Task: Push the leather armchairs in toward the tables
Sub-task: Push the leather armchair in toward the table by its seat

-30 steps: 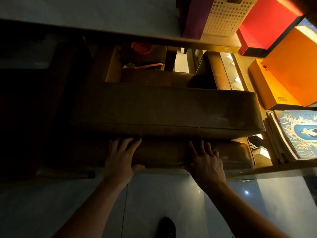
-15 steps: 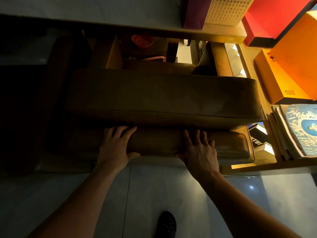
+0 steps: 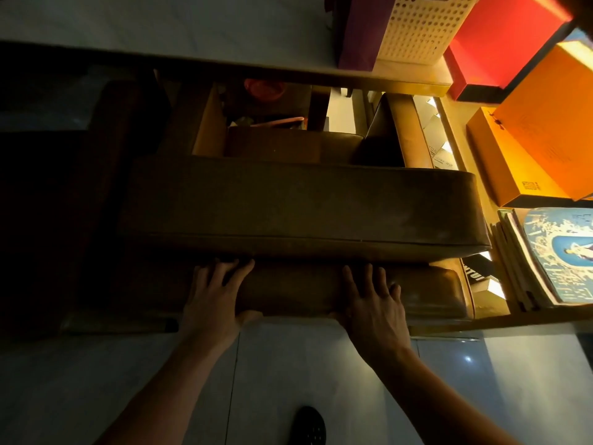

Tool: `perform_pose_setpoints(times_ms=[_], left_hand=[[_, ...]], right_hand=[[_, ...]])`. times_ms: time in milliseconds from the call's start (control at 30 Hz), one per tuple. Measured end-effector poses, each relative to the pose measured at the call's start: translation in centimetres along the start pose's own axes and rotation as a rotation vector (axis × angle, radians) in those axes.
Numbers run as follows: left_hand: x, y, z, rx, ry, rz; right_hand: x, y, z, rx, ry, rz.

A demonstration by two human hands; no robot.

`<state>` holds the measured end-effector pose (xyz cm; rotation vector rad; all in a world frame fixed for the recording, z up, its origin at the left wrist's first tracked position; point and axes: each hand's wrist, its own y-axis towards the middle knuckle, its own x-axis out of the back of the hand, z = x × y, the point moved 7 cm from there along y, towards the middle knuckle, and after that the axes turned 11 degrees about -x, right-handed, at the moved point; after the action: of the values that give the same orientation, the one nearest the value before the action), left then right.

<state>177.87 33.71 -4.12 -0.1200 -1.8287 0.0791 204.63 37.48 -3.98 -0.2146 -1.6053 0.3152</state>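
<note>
A brown leather armchair (image 3: 305, 203) fills the middle of the view, seen from above and behind. Its seat and arms reach under the pale table (image 3: 160, 30) across the top. My left hand (image 3: 215, 300) lies on the low padded roll of the chair's back, fingers spread over it and thumb hooked on the near edge. My right hand (image 3: 375, 309) holds the same roll further right in the same way. The chair's left side is lost in shadow.
On the right stands a wooden shelf (image 3: 529, 319) with stacked magazines (image 3: 558, 255), orange boxes (image 3: 545, 123) and a red box (image 3: 503, 40). A white perforated basket (image 3: 420, 27) sits on the table's right end. My dark shoe (image 3: 309, 427) is on the pale tiled floor.
Both hands stay at the same spots on the chair's back. The view dipped and came back. The chair's distance from the table edge looks unchanged.
</note>
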Motion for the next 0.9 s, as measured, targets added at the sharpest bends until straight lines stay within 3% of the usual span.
perform_pose_setpoints(times_ms=[367,600,900], left_hand=[[0.3,1.0,-0.9,-0.052,0.085,-0.037],[0.2,0.1,-1.9,-0.007,0.033,0.094],[5.4,-6.0,-1.2,0.008,-0.095,0.222]], right_hand=[[1.2,0.9,0.1,0.013,0.041,-0.054],[0.8,-0.4,-0.6,0.017,0.085,-0.045],[3.2,-4.7,1.5,0.004,0.155,0.118]])
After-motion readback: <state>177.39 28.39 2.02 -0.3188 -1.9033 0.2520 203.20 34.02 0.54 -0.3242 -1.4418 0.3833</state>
